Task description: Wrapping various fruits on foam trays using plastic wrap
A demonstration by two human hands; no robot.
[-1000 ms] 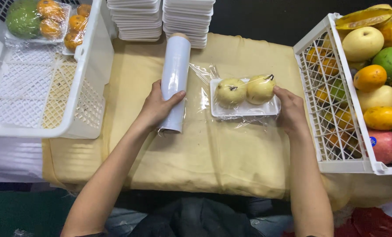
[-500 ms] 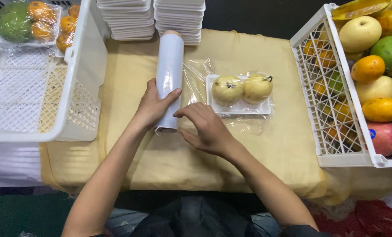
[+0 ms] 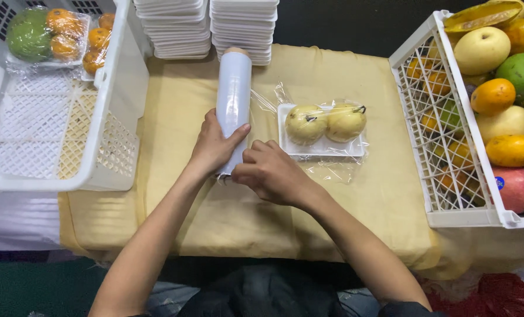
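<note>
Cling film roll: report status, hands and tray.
Left hand gripping cling film roll. Right hand beside it, at the film edge. Pear tray film-covered, nothing blocking.

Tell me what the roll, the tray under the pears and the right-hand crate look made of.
Roll: thin clear plastic film, glossy, wound tight.
Tray: probably white foam, matte.
Crate: rigid white moulded plastic, lattice walls.

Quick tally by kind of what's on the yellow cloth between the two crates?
Cling film roll: 1
White foam tray, film-covered: 1
Yellow pears on that tray: 2
Stacks of empty white trays: 2
Total: 6
</note>
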